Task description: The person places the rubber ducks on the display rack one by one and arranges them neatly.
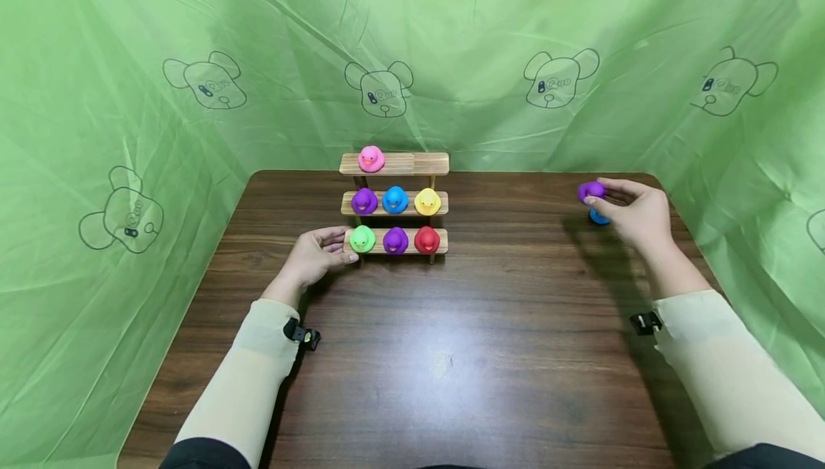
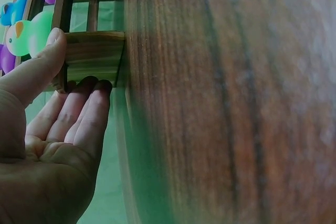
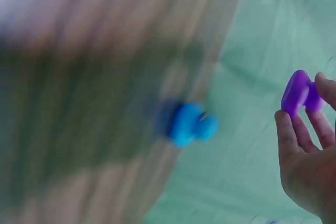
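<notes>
My left hand [image 1: 309, 258] holds the left end of the lowest board of a three-tier wooden shelf [image 1: 412, 163]; in the left wrist view the thumb [image 2: 50, 56] lies over its edge, with fingers at its underside. My right hand [image 1: 638, 217] pinches a purple rubber duck [image 1: 586, 190] raised above the table at the far right. Below it, a blue rubber duck [image 3: 186, 124] stands on the table. On the shelf's lowest board are a green duck [image 1: 362, 239], a purple duck [image 1: 395, 240] and a red duck [image 1: 427, 240].
The middle board carries a purple duck [image 1: 364, 201], a blue duck [image 1: 394, 200] and a yellow duck [image 1: 427, 202]. A pink duck [image 1: 371, 159] sits at the left of the top board. Green cloth [image 1: 477, 39] rises behind and beside the dark wooden table [image 1: 515, 354].
</notes>
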### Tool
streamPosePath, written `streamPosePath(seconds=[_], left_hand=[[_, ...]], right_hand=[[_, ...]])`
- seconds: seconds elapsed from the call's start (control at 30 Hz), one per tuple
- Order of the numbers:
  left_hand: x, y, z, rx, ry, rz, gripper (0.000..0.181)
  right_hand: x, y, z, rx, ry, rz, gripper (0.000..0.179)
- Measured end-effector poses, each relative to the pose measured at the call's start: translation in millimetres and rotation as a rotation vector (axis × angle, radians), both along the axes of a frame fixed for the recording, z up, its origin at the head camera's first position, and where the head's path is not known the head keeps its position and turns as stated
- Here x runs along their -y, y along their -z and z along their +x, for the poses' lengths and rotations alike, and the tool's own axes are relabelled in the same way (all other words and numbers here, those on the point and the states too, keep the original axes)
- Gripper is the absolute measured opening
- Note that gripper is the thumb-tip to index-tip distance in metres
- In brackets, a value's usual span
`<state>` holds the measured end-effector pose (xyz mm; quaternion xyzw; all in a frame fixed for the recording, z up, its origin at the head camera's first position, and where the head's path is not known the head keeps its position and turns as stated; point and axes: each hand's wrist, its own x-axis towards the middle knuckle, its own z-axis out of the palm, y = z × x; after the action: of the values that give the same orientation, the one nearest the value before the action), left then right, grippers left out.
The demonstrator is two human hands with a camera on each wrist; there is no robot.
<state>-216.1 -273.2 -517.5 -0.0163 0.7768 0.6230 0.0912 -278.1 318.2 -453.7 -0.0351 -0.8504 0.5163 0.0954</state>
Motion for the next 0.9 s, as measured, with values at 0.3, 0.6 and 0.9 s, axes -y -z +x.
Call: streamPosePath(seconds=[0.3,0.6,0.9], left_hand=[[1.0,1.3,-0.1,-0.005,0.015,-0.005,0.072],[0.9,1.5,-0.7,0.004,0.002,0.001,0.072],[0.8,2.2,-1.0,0.006,0.005,0.004,0.072]], right_hand=[[76.9,-36.6,-8.5,-0.054,-0.214,-0.114,0.048],[134.2,-55.8,-23.2,-0.033,-0.331,-0.099,0.047],[185.7,-63.8,-37.5,-0.019,-0.409,-0.086,0.045]])
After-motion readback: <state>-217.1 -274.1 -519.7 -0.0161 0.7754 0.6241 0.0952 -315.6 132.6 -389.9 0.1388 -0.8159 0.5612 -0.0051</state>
